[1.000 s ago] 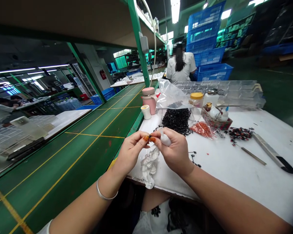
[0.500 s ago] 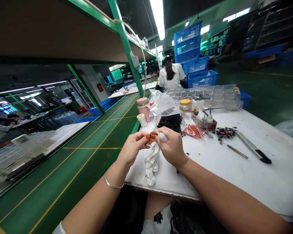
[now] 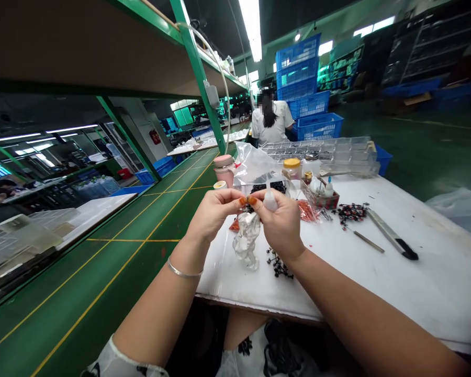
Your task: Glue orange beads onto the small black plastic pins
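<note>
My left hand (image 3: 214, 214) and my right hand (image 3: 282, 225) meet fingertip to fingertip above the table's near left part. Both thumbs and forefingers are pinched around something tiny, too small to make out. Tucked in my right hand is a small white squeeze bottle (image 3: 270, 200), its narrow end pointing up. Below the fingers lies a crumpled strip of white tissue (image 3: 246, 238). A cluster of small black parts (image 3: 280, 266) sits beside my right wrist. Bags of small red parts (image 3: 307, 210) lie behind both hands, partly hidden.
Behind my hands stand a pink cup (image 3: 224, 170), a yellow-lidded jar (image 3: 292, 168) and a clear compartment tray (image 3: 337, 154). A box cutter (image 3: 392, 234) and a thin metal tool (image 3: 369, 242) lie at right. A green conveyor (image 3: 141, 251) runs along the left. A co-worker (image 3: 272, 120) sits ahead.
My hands have risen slightly and the bottle has tipped more upright. Black parts beside my right wrist, mostly hidden before, now show. The view has shifted a little.
</note>
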`<state>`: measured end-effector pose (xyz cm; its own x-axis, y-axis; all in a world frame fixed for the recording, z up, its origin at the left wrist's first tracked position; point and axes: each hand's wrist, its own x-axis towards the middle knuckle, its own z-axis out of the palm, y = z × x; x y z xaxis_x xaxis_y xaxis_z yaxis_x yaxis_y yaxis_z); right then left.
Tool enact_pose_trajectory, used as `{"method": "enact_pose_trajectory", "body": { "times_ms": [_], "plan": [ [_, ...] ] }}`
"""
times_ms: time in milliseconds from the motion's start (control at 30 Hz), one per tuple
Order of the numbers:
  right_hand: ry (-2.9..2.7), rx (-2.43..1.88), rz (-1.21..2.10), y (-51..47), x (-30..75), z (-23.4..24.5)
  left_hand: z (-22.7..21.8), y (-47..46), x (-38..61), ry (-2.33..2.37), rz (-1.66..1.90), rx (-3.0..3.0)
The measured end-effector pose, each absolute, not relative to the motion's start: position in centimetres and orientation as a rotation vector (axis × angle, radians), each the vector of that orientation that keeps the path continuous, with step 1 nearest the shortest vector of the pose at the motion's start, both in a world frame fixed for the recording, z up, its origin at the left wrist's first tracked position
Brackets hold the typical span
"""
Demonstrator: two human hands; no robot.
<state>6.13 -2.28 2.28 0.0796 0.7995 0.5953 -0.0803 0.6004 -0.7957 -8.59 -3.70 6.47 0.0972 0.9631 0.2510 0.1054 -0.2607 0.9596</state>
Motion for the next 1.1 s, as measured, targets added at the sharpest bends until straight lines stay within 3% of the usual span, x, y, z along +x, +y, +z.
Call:
{"method": "enact_pose_trajectory", "body": {
  "times_ms": [400,567,733,933,1100],
  "plan": [
    [-1.160,-0.523,1.092,1.1,8.5,5.8,7.5,0.0,-6.2,0.857,1.623,1.417],
    [-1.185,-0.669,1.264,2.8,8.2,5.2,4.7,1.2,-8.3,0.771,1.758,1.124],
    [-1.331,-0.736,1.334,3.7,11.7,3.5,0.6,1.3,-7.2,0.833,1.464,0.960],
    [-1.449,-0.881,1.386,3.9,16.9,2.9,-0.2,0.3,-4.1,0.783,1.080,1.099],
    [-1.645,-0.991,1.343,2.7,18.7,3.0,-1.1,0.2,-3.5,0.777,0.984,1.094]
  ]
}}
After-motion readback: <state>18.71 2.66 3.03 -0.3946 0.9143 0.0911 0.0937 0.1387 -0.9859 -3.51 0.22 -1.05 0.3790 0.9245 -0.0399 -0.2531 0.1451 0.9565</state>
